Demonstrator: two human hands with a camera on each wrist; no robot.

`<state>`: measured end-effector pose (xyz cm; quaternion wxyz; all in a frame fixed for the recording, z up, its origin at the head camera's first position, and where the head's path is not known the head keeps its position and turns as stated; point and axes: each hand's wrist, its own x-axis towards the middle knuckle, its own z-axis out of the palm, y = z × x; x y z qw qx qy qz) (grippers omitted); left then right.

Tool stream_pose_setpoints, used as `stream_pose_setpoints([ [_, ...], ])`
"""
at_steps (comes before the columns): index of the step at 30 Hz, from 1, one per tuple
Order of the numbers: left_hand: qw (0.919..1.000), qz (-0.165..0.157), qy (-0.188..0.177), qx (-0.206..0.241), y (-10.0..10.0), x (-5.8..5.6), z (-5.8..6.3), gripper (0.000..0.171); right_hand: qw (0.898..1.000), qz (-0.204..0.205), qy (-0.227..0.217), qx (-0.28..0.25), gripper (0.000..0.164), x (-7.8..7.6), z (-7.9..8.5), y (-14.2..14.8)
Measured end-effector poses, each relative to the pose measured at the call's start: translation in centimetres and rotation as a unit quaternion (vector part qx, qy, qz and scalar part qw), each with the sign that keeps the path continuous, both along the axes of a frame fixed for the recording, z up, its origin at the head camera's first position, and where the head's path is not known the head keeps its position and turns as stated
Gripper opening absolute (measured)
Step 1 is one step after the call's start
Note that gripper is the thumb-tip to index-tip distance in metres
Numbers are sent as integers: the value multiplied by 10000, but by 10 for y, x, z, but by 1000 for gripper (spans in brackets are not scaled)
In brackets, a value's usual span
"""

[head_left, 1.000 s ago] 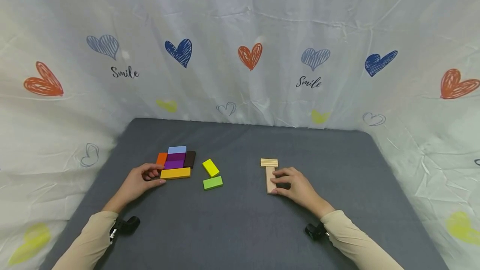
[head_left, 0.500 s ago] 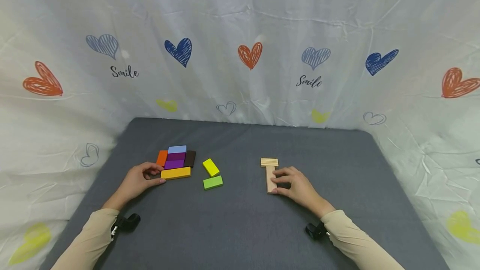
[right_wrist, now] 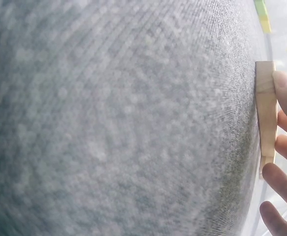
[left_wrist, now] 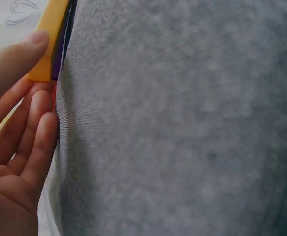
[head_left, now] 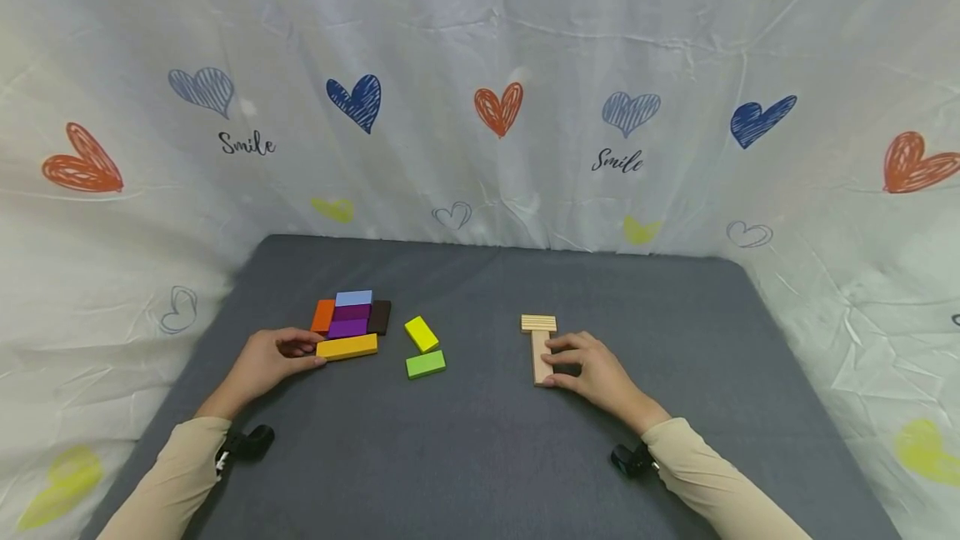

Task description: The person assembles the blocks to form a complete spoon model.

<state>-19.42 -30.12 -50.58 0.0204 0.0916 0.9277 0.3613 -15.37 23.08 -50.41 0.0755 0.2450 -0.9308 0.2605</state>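
Amber block [head_left: 347,347] lies on the gray bench [head_left: 465,440], along the near side of the colored cluster, with its left end in the left hand [head_left: 264,363]. That hand is pinching it: the left wrist view shows the thumb on one face and fingers under the end.

Compared with half a second ago, the block has slid a little toward the person's left, and the hand has gone with it. Its left end now sticks out farther past the near purple block [head_left: 348,329]. I take this to mean the amber piece is being worked loose from the group, not merely steadied; whether it touches the purple is too fine to tell.

Nothing else in the cluster seems to have moved: the orange block [head_left: 323,316], far purple block [head_left: 352,312], light blue block [head_left: 354,298] and dark brown block [head_left: 379,317] sit as they did. A yellow block [head_left: 422,334] and green block [head_left: 426,364] lie just beside.

The right hand [head_left: 592,369] hasn't shifted. Its thumb and fingers, spaced apart, touch the plain wooden block [head_left: 542,358] below the striped crosspiece [head_left: 538,323]; I cannot tell whether they grip it.
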Motion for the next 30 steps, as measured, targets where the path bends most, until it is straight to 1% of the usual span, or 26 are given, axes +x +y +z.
stream_pose_setpoints([
  [6,9995,4,-129,274,3,-3,8,43,10000,-20,27,15,39,-1,-1,0],
  [9,9993,-42,-157,348,9,-7,14,44,10000,-44,-53,21,39,-1,-1,0],
  [13,9983,-178,-190,512,22,-17,20,42,9998,-66,-184,23,39,-2,0,0],
  [17,9967,-365,-148,715,40,-29,25,41,9998,-67,-211,14,39,-2,0,0],
  [22,9949,-592,-31,814,64,-45,27,40,9998,-56,-203,6,39,-3,-1,0],
  [27,9938,-762,136,804,97,-62,30,37,9999,-45,-148,47,39,-3,-1,0],
  [30,9928,-868,133,809,119,-73,32,36,9999,-32,-124,38,39,-2,-1,0],
])
